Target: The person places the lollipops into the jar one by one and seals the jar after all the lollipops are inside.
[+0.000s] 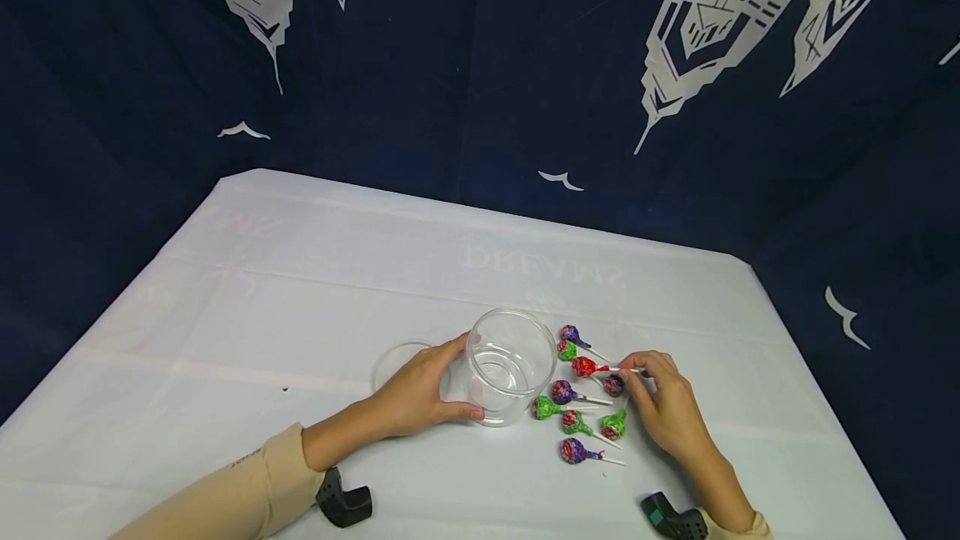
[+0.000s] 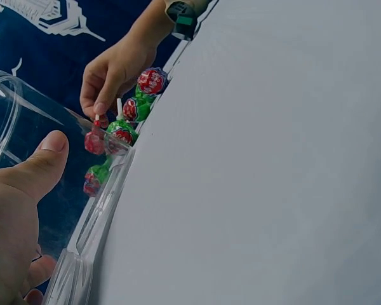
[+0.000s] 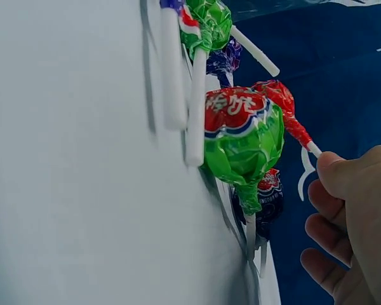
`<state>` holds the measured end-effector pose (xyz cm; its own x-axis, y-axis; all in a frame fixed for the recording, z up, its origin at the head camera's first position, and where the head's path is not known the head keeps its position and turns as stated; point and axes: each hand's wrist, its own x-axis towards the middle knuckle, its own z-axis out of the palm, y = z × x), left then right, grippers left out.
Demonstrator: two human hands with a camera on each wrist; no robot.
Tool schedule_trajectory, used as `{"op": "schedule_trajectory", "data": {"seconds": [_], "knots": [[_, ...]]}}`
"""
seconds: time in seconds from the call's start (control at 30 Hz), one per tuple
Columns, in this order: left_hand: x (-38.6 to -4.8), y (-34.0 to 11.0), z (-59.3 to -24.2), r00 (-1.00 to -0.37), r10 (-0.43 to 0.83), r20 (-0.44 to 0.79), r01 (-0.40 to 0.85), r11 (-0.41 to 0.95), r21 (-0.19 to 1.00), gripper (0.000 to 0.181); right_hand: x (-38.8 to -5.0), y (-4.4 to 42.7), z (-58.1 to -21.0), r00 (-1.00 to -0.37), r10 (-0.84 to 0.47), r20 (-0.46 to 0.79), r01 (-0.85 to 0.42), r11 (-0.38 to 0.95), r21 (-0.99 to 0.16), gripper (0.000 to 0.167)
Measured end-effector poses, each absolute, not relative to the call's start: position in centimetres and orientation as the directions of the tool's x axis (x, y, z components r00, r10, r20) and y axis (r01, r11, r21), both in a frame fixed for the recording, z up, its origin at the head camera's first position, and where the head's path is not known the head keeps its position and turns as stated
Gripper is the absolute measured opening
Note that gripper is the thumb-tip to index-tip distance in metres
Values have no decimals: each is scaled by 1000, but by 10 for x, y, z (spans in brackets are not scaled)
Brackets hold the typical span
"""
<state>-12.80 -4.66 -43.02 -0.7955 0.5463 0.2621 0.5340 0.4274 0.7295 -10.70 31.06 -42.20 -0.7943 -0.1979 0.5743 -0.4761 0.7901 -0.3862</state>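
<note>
My left hand [image 1: 420, 394] grips a clear, see-through plastic jar [image 1: 516, 390] from its left side, thumb at the near side. The jar stands upright on the table with its mouth uncovered, and nothing shows inside. To its right, my right hand [image 1: 670, 407] pinches the white stick of a red-wrapped lollipop [image 1: 582, 367] between thumb and fingertips. In the right wrist view the red lollipop [image 3: 279, 98] is partly behind a green one [image 3: 241, 140]. Several other lollipops, green [image 1: 613, 425] and purple [image 1: 573, 450], lie loosely between the jar and my right hand.
A clear round lid [image 1: 405, 344] lies partly behind my left hand. White cloth covers the table [image 1: 300, 332], and a dark blue curtain [image 1: 420, 107] with white prints hangs past its far edge. A tiny dark speck [image 1: 285, 390] is on the cloth at left.
</note>
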Motion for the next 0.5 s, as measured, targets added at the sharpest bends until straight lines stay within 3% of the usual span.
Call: {"op": "schedule_trajectory", "data": {"seconds": [0.5], "knots": [[-128, -47, -432, -791, 549, 271, 543, 426, 724, 99, -104, 308, -415, -782, -192, 593, -499, 763, -411, 20]]}}
